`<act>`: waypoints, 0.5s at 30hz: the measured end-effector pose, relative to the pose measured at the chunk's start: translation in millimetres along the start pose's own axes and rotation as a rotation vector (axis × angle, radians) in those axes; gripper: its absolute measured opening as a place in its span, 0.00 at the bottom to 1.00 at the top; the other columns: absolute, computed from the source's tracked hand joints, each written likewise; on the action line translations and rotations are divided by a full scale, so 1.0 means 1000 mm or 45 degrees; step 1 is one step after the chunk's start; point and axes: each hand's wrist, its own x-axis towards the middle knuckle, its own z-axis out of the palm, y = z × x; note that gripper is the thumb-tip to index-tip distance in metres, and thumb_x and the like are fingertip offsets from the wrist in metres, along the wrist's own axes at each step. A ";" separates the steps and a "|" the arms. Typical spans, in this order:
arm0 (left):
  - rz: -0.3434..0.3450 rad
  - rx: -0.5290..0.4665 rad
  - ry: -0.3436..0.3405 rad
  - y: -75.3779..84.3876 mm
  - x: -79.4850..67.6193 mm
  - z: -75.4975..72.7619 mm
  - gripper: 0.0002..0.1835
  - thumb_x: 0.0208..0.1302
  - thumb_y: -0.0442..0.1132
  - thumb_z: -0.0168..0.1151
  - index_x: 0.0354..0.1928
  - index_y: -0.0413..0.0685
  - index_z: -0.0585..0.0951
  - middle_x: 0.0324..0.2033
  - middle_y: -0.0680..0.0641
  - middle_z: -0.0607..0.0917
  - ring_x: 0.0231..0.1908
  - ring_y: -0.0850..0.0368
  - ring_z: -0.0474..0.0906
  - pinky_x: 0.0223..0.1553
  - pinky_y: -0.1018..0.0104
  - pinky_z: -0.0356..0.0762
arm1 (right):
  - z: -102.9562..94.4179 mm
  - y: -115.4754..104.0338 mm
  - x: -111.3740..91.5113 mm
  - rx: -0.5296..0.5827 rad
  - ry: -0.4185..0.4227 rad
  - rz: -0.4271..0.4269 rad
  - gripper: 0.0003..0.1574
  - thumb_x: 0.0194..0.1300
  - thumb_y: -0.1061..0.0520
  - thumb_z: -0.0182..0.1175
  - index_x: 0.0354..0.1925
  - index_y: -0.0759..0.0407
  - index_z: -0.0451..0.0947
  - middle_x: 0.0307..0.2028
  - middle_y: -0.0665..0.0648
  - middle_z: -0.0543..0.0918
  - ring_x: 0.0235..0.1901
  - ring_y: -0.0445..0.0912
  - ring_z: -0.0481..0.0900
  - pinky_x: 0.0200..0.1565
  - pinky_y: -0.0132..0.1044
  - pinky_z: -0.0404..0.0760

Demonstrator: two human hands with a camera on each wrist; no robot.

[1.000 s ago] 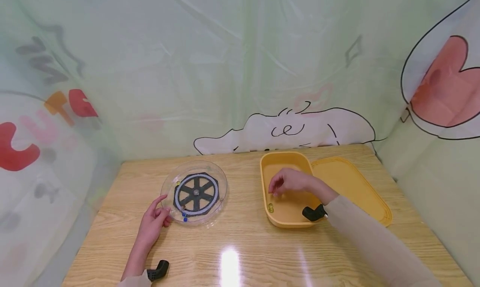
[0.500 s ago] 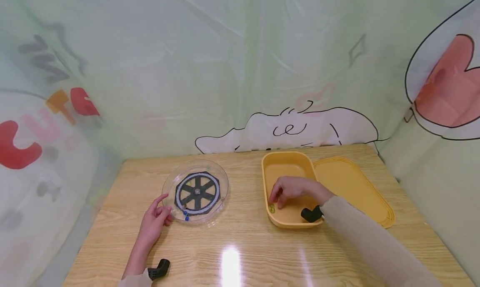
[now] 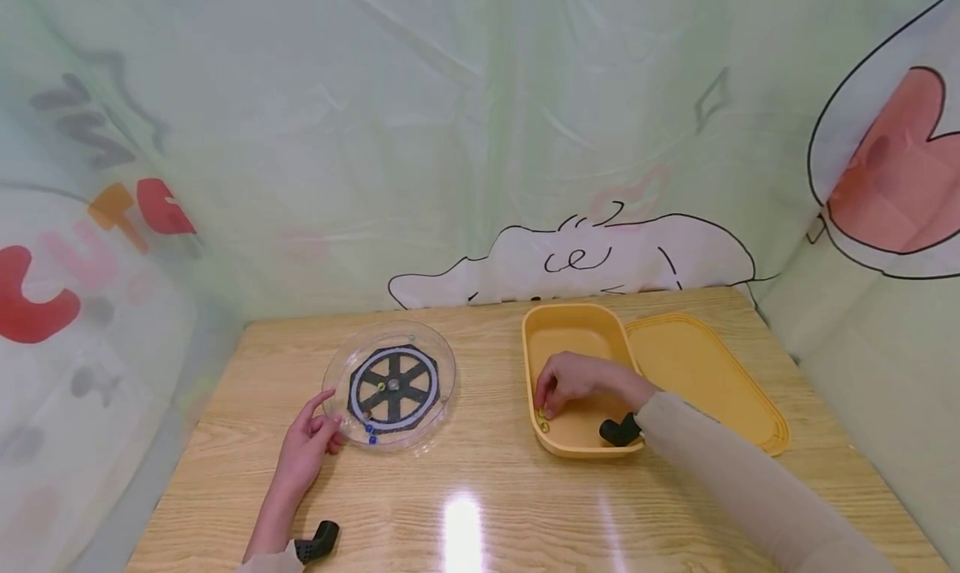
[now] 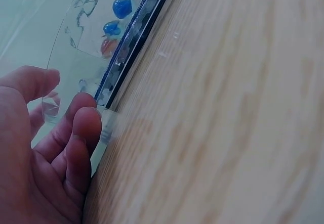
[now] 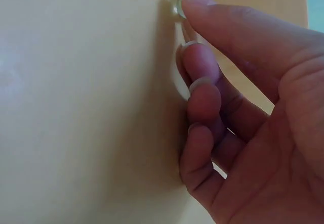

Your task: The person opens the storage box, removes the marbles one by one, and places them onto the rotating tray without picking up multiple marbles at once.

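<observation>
R hand (image 3: 573, 381) lower, curled, tips on yel. marble (image 5: 178, 6)

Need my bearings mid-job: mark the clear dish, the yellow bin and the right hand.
Clear dish (image 3: 443, 348): head view, transparent side at its right edge.
Yellow bin (image 3: 573, 337): head view, bare floor at its far end.
Right hand (image 3: 570, 379): head view, back of the hand.

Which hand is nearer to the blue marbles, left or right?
Left. The left hand is at the rim of the clear dish, close to the blue marbles; the right hand is farther off, inside the yellow box.
</observation>
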 end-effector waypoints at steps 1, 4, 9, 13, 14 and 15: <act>0.001 0.002 0.001 0.000 0.000 0.000 0.25 0.74 0.38 0.57 0.70 0.51 0.68 0.25 0.43 0.81 0.23 0.55 0.77 0.30 0.67 0.77 | 0.000 0.001 0.000 0.004 -0.002 -0.002 0.06 0.52 0.64 0.75 0.30 0.56 0.87 0.25 0.47 0.83 0.28 0.40 0.76 0.36 0.33 0.75; 0.013 0.011 0.008 0.000 0.001 0.000 0.24 0.74 0.38 0.58 0.69 0.50 0.68 0.25 0.44 0.81 0.23 0.55 0.76 0.30 0.67 0.77 | -0.003 0.003 0.001 0.009 -0.020 -0.028 0.06 0.54 0.62 0.75 0.31 0.56 0.86 0.27 0.47 0.83 0.29 0.40 0.76 0.37 0.33 0.75; 0.017 0.022 0.015 -0.002 0.001 0.000 0.24 0.74 0.38 0.57 0.70 0.49 0.68 0.25 0.45 0.81 0.23 0.55 0.76 0.29 0.67 0.78 | -0.008 0.004 -0.001 0.051 -0.041 -0.072 0.05 0.57 0.61 0.72 0.33 0.58 0.85 0.28 0.48 0.84 0.30 0.41 0.78 0.38 0.34 0.77; 0.003 0.029 0.019 -0.001 0.001 0.001 0.24 0.74 0.39 0.57 0.70 0.51 0.68 0.25 0.45 0.81 0.23 0.55 0.77 0.30 0.67 0.78 | -0.011 0.003 -0.004 0.118 -0.028 -0.084 0.05 0.59 0.62 0.70 0.35 0.61 0.84 0.30 0.51 0.86 0.30 0.42 0.79 0.38 0.33 0.78; -0.002 0.026 0.019 -0.001 0.001 0.001 0.24 0.74 0.39 0.57 0.70 0.52 0.68 0.25 0.44 0.81 0.23 0.55 0.76 0.30 0.67 0.78 | -0.012 0.003 -0.005 0.138 -0.022 -0.093 0.05 0.60 0.62 0.70 0.35 0.62 0.84 0.30 0.52 0.86 0.30 0.42 0.79 0.38 0.33 0.78; -0.005 0.024 0.017 0.000 0.000 0.001 0.24 0.74 0.39 0.57 0.70 0.52 0.68 0.26 0.44 0.81 0.23 0.55 0.76 0.30 0.67 0.78 | -0.013 0.003 -0.005 0.159 -0.016 -0.094 0.05 0.60 0.62 0.69 0.36 0.63 0.84 0.30 0.53 0.86 0.30 0.43 0.79 0.38 0.33 0.78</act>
